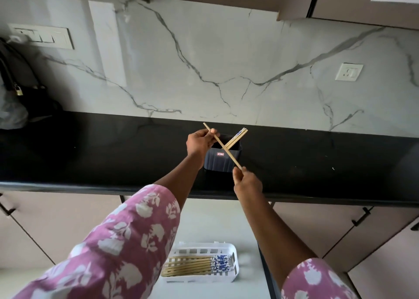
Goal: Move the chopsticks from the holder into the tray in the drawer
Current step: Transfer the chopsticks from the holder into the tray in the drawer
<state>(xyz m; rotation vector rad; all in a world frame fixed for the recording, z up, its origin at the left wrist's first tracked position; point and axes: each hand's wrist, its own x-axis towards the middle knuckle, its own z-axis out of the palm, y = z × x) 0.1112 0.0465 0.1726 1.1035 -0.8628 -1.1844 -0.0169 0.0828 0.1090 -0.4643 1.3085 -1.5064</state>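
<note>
Right now both hands are on one lifted chopstick (pixel 233 159) above the dark ribbed holder (pixel 217 162), which stands on the black bench (pixel 90 153) toward its front edge. The left grip (pixel 200 141) is curled round the stick close to its far upper end. The right grip (pixel 247 182) pinches the near lower tip between thumb and fingertips. It may be a pair held flush rather than a single stick; the view is too small to tell. Its long axis runs diagonally, from far-left down to near-right, crossing in front of the remaining chopsticks (pixel 238 136). Those lean out of the holder toward the far right, patterned ends up.

The white slotted tray (pixel 233 250) sits in the open drawer (pixel 226 219), below the bench's front edge and straight back toward the person from both grips. It lies between the two forearms, and the right grip is the nearer one. The stored chopsticks (pixel 192 268) lie left to right, blue-patterned ends to the right, so the held stick would probably need turning to lie parallel with them. The bench's front lip lies between stick and tray, so the path is back over it, then down. A bare strip shows along the tray's far wall, and the left sleeve (pixel 118 242) overhangs its left end.
</note>
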